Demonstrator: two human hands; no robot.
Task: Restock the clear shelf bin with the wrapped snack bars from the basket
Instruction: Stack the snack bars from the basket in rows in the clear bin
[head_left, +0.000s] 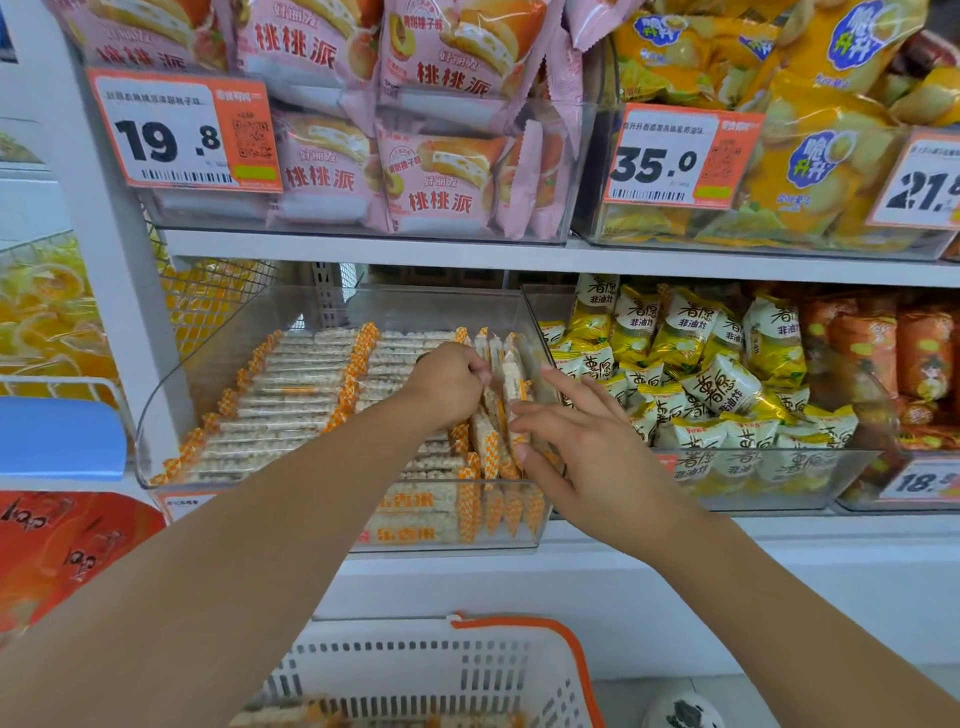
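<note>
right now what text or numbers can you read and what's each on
"19.8": price tag on the pink cake bin.
"35.0": price tag on the yellow chip bin.
"桃桃派": pink cake packs.
"非油炸": yellow-white snack bags.
Right-edge tags are cut off; barcodes and small print too blurred.

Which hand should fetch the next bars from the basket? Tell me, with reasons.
Right, probably. The right hand has straight fingers only touching the upright bars in the bin, so it can leave. The left hand is curled round those bars, steadying them. The basket sits below both.
</note>
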